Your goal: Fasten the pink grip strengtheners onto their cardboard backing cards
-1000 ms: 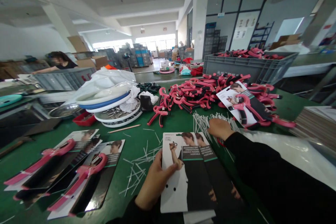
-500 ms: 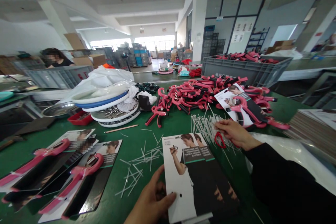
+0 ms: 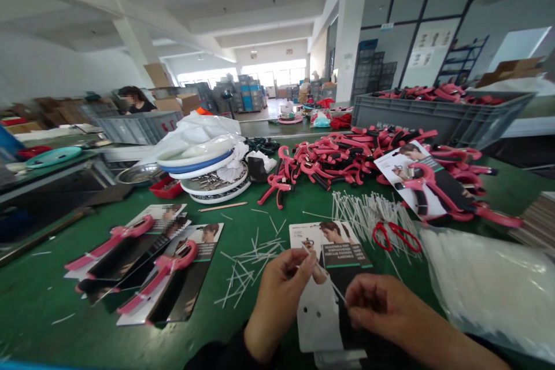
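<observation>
My left hand (image 3: 280, 295) and my right hand (image 3: 385, 303) are closed in pinches on the two ends of a thin white cable tie (image 3: 333, 285). The tie slants down from left to right above a printed backing card (image 3: 312, 329), which lies on more cards on the green table. Two round holes show in the white part of the card. Beyond my right hand stands a dense bunch of white cable ties (image 3: 355, 214), with red-handled scissors (image 3: 396, 236) lying against it. Loose tie pieces (image 3: 243, 272) are scattered left of the card.
Cards with pink-and-black hand grips (image 3: 169, 272) lie at left. Behind the tie bunch is a heap of hand grips (image 3: 333, 156), one on a card (image 3: 416, 179). A plastic bag (image 3: 489, 283) sits at right, a grey crate (image 3: 437, 121) farther back. A person (image 3: 136, 101) is at far left.
My right hand has come from the tie bunch to above the card, bringing a cable tie. My left hand has left the card's edge and now pinches the tie. The view has shifted left.
</observation>
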Motion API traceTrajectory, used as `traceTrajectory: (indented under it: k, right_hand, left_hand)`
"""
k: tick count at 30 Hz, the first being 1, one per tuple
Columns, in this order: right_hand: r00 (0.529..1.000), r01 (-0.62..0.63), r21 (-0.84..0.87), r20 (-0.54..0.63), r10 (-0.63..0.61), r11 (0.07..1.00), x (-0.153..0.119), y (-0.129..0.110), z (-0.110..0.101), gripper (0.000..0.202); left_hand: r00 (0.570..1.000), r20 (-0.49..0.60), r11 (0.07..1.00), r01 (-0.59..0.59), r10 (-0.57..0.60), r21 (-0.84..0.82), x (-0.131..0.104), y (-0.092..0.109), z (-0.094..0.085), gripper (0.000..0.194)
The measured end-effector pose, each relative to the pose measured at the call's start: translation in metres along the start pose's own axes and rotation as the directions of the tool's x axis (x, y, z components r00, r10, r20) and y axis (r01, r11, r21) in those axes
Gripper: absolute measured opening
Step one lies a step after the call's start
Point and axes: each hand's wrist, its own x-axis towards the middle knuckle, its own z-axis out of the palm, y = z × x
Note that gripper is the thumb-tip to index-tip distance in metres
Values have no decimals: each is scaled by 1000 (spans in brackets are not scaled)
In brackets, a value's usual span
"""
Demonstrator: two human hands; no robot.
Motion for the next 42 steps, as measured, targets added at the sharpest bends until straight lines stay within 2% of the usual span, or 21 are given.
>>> traceTrajectory:
  k: [2, 6, 12, 14, 16, 18, 20, 22, 24, 27, 29, 32, 34, 36, 39, 42]
  right_hand:
    - [1000, 6, -83, 31, -3, 997, -4, -2, 5, 10]
    - [998, 12, -182, 60, -1, 983, -9, 0, 6, 10]
    - [993, 103, -102, 75, -96, 989, -5, -15, 13, 24]
    - [993, 90, -23, 80, -88, 996, -3, -19, 18, 31]
    - [996, 8, 139, 90, -21, 990, -2, -17, 23, 37]
    - [986, -113, 336, 153, 64, 935, 0, -12, 29, 41]
    - [963, -187, 464, 260, 70, 866, 1, -6, 36, 44]
    - [949, -191, 546, 314, 12, 816, 2, -1, 44, 45]
    - [955, -166, 612, 295, -28, 774, 2, 2, 51, 45]
    - [963, -174, 625, 268, 0, 761, 0, 4, 58, 47]
    - [978, -154, 559, 203, 45, 814, -2, 4, 56, 47]
    - [998, -9, 342, -49, 28, 940, -9, 1, 42, 38]
    - [972, 100, 165, -225, -62, 981, -13, 0, 29, 33]
    - [919, 156, 47, -374, -127, 987, -14, 2, 21, 29]
    - [851, 170, -59, -495, -177, 984, -13, 11, 23, 26]
    - [818, 173, -148, -529, -225, 974, -8, 22, 34, 23]
  left_hand:
    - [999, -19, 993, 26, -28, -115, 1, 0, 3, 27]
    - [998, -53, 991, 30, -37, -127, -5, -5, -1, 29]
    - [995, 42, 977, 94, -87, -189, -13, -11, 5, 32]
    - [990, 77, 959, 133, -117, -250, -14, -12, 7, 32]
    - [984, 126, 931, 164, -129, -327, -14, -14, 6, 32]
    - [980, 169, 898, 170, -109, -405, -15, -17, 4, 31]
    - [974, 215, 860, 165, -66, -483, -15, -20, 3, 31]
    - [965, 261, 820, 178, -36, -544, -16, -23, 5, 31]
    - [957, 288, 791, 192, -22, -580, -17, -24, 7, 30]
    - [963, 270, 800, 179, -22, -572, -16, -23, 8, 31]
    - [970, 236, 873, 166, -60, -458, -14, -21, 1, 32]
    - [996, 51, 995, 74, -70, -65, -13, -24, -20, 32]
    - [996, -89, 976, 21, -1, 219, -15, -31, -34, 32]
    - [995, -101, 923, 54, -16, 381, -21, -40, -43, 33]
    - [982, 32, 912, 162, -187, 376, -28, -53, -41, 31]
    - [955, 86, 927, 249, -283, 281, -30, -58, -31, 30]
